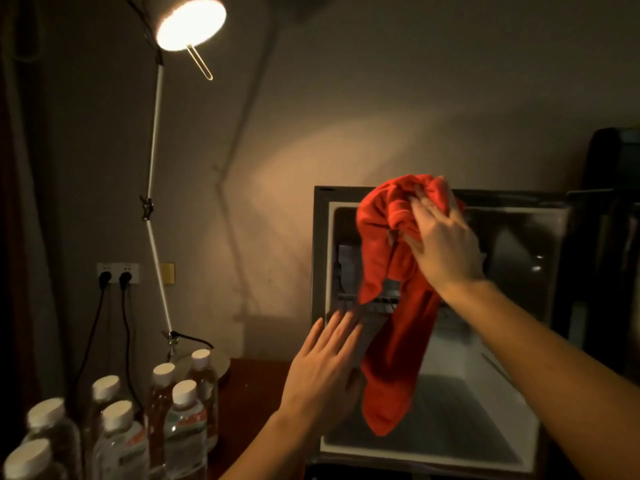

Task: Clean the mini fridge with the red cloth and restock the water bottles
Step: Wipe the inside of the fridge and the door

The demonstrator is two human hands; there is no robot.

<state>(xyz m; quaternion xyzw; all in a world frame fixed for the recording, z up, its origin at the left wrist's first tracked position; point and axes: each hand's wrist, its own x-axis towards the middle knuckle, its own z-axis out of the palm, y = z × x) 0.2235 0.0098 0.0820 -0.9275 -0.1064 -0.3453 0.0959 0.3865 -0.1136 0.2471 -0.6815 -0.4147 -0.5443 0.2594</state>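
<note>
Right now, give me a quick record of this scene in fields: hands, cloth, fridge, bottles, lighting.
right hand: grips the bunched top of the red cloth, raised in front of the fridge opening
left hand: open, fingers straight, at the fridge's left front edge
red cloth: hangs down in front of the interior
mini fridge: door open, no bottles visible inside
water bottles: white-capped, grouped left of the fridge, outside it
lamp: lit, on a thin stand at left

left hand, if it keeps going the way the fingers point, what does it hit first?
Probably the mini fridge: the left hand lies flat, its fingers pointing up and right at the left door frame edge, just short of the hanging red cloth. Depth is unclear, so contact may already exist.
</note>
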